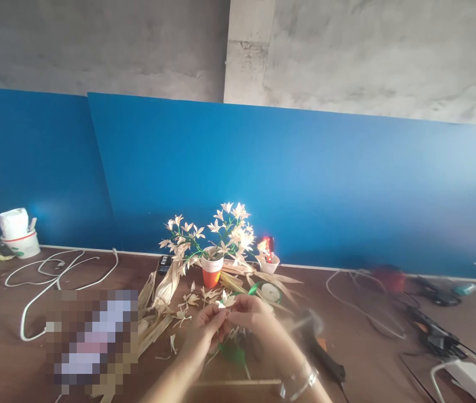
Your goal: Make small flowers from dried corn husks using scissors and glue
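Observation:
Between the fingertips of both hands is a small pale flower (pixel 226 300) that looks made of dried corn husk. My left hand (pixel 209 323) pinches it from the left and below. From the other side my right hand (pixel 250 313) has its thumb and fingers closed at the flower's base. Just beyond them stands an orange and white paper cup (pixel 211 271) holding green stems with many similar flowers (pixel 238 232). Loose husk petals (pixel 191 299) lie left of the cup. A roll of green ribbon (pixel 269 292) rests behind my right hand.
Dried husks (pixel 166 288) spread left of the cup. A glue gun (pixel 322 347) lies right of my right forearm. White cables (pixel 53 277) and a white tub (pixel 22 244) are at the left. Black cords and a power strip (pixel 475 380) sit right. A blue partition (pixel 305 184) stands behind the table.

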`<state>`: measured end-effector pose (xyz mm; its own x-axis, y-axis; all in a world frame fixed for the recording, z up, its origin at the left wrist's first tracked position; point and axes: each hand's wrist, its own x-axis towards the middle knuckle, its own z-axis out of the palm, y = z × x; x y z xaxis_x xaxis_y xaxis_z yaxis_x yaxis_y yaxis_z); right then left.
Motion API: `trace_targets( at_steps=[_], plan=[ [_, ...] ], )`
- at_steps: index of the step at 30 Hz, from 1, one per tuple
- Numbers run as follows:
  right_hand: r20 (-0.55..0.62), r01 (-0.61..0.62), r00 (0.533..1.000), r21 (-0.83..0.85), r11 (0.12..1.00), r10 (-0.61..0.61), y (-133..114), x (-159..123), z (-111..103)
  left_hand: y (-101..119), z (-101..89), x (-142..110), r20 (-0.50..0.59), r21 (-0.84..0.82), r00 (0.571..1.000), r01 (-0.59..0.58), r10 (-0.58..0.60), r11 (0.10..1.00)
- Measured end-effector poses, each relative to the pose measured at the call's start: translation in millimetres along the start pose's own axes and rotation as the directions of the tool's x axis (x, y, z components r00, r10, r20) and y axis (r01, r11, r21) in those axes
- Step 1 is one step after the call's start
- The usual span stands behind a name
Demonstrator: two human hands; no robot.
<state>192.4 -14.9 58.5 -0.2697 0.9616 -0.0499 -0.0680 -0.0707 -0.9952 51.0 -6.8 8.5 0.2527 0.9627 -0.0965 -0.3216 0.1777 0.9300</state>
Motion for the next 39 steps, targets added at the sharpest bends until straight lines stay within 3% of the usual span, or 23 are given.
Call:
trace_targets(
  at_steps=[6, 15, 19, 24, 34, 39],
  plan=[
    [-0.138, -0.024, 0.990, 0.025, 0.999, 0.027, 16, 11, 9, -3, -1.3, 3, -0.037, 0.024, 0.999, -0.021, 0.022, 0.999],
    [-0.251, 0.025, 0.964, -0.237, 0.971, -0.086, 20, 15, 9, -8, -4.5, 8, -0.091, 0.107, 0.994, -0.049, 0.059, 0.993],
    [-0.254, -0.008, 0.967, -0.122, 0.992, -0.023, 21, 14, 11, -6, -3.5, 6, -0.083, 0.073, 0.996, -0.017, 0.023, 0.997],
    [-0.264, -0.003, 0.964, -0.154, 0.988, -0.038, 25, 16, 9, -4, -2.7, 5, -0.077, 0.047, 0.997, 0.015, -0.011, 0.999],
    [-0.209, 0.006, 0.978, 0.062, 0.998, 0.007, 12, 11, 16, -12, -6.2, 7, -0.052, 0.013, 0.998, -0.033, 0.034, 0.999],
    [-0.272, 0.027, 0.961, -0.058, 0.998, -0.042, 17, 12, 12, -14, -7.4, 8, -0.046, 0.047, 0.998, -0.047, 0.049, 0.998]
  ],
)
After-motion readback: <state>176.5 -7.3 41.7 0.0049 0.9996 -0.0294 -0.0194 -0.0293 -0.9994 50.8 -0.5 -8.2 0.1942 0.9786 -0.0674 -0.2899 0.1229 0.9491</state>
